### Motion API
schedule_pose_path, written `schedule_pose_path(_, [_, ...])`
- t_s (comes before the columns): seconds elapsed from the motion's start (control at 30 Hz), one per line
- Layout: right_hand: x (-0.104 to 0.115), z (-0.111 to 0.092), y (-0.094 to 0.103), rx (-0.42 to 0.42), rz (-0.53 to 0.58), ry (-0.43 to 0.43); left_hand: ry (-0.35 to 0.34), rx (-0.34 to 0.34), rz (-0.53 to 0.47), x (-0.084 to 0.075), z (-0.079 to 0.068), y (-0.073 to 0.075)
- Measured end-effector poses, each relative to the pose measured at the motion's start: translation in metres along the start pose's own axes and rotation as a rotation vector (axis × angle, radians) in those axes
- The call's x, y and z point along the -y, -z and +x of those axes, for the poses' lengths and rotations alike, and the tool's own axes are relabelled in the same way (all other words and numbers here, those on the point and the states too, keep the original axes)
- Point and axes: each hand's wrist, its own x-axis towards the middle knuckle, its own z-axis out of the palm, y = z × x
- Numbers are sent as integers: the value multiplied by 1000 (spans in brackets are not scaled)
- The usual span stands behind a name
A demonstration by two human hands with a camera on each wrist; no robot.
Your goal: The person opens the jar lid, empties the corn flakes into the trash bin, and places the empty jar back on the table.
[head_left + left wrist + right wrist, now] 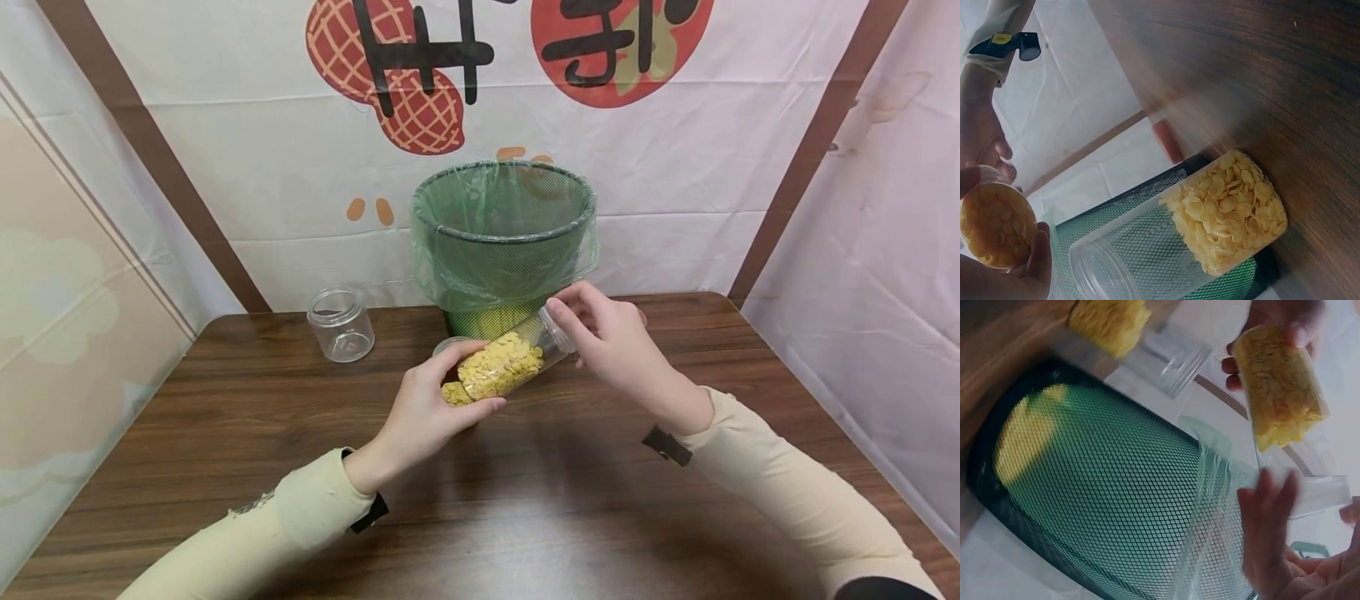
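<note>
My left hand (423,404) grips a clear plastic jar (501,365) around its base end. The jar lies tilted, its mouth end raised toward the right, with yellow flakes gathered in the lower part. At the mouth end, my right hand (611,333) has thumb and fingers on the whitish translucent lid (1319,495). Behind the left hand stands a second clear jar (1147,244), partly hidden in the head view. It has a threaded, uncovered mouth and flakes filling its lower half. A third clear jar (342,329), uncovered and without flakes, stands at the back left.
Behind the hands, a dark mesh bin (495,275) with a green plastic liner stands by the table's back edge. Yellow material shows through its lower mesh. The brown wooden table (300,417) is bordered by pale printed fabric (240,150) at the back and sides.
</note>
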Motion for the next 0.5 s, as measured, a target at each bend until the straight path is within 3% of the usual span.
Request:
schedule_pose_path(0.23, [-3,1,-9,-202,-245,234,-76,21,71,-1,0,-3])
schedule_pose_path(0.33, [-4,2,-11,-241,-262,260,-112,32,120,-1,0,-4])
schedule_pose_path(0.5, [-1,3,-14,-231,-227,253,-136,29,164,-2,4,-6])
